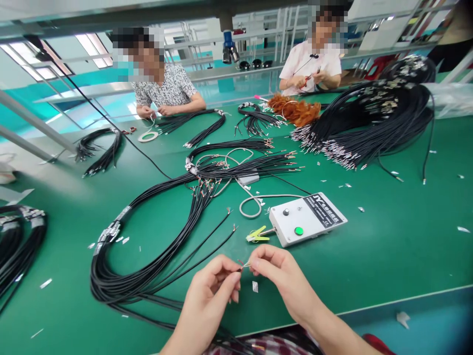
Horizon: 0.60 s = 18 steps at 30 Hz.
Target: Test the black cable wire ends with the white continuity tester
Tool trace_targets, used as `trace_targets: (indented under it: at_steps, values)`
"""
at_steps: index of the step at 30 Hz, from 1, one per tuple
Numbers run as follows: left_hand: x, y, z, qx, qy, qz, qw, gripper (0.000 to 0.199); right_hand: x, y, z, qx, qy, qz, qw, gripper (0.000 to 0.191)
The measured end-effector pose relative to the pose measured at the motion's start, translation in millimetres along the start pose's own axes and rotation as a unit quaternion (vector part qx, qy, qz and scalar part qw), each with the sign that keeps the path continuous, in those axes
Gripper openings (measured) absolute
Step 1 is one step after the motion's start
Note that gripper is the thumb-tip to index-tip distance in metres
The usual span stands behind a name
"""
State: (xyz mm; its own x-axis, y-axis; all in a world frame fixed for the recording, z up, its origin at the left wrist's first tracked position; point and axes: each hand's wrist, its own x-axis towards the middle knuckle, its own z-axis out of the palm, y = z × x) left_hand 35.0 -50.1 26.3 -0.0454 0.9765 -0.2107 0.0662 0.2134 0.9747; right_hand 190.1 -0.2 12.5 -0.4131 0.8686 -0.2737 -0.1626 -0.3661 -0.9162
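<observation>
Between the thumb and fingers of my left hand [212, 293] is the end of a black cable, most of it hidden by the hand. Thin coloured wires [245, 265] fan out of that end. My right hand [283, 276] pinches the tips of these wires. Left of my hands curves a bundle of black cables [144, 268], held together by white labels [109, 231]; several of its ends show bare coloured wires. Just beyond my right hand sits a white control box [308, 219] with a green button, a knob and a yellow clip [258, 234] at its left side.
More cable bundles lie on the green table [399, 246], with a large pile [369, 118] at the back right. A grey cord [251, 214] loops behind the box. Scraps dot the surface. Two people sit across, one in a patterned shirt [166, 88], one in a pale shirt [310, 61].
</observation>
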Motion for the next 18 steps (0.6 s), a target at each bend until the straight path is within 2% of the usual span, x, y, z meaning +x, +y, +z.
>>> trace_targets:
  at_steps: [6, 9, 13, 18]
  values:
    - [-1, 0, -2.5, 0.005, -0.011, -0.007, 1.0, 0.018, 6, -8, -3, -0.025, -0.043, -0.021, 0.999, 0.025]
    - [-3, 0, -0.7, 0.031, -0.017, -0.004, 0.999, 0.017, 8, -15, -4, -0.083, -0.079, -0.025, 0.993, 0.022]
    - [-3, -2, 0.8, 0.066, -0.001, 0.021, 0.998, 0.016, 10, -16, -5, -0.157, -0.052, -0.032, 0.986, 0.012]
    - [-4, -7, -0.1, 0.103, 0.013, 0.054, 0.993, 0.014, 8, -11, -9, -0.104, -0.034, -0.029, 0.994, 0.017]
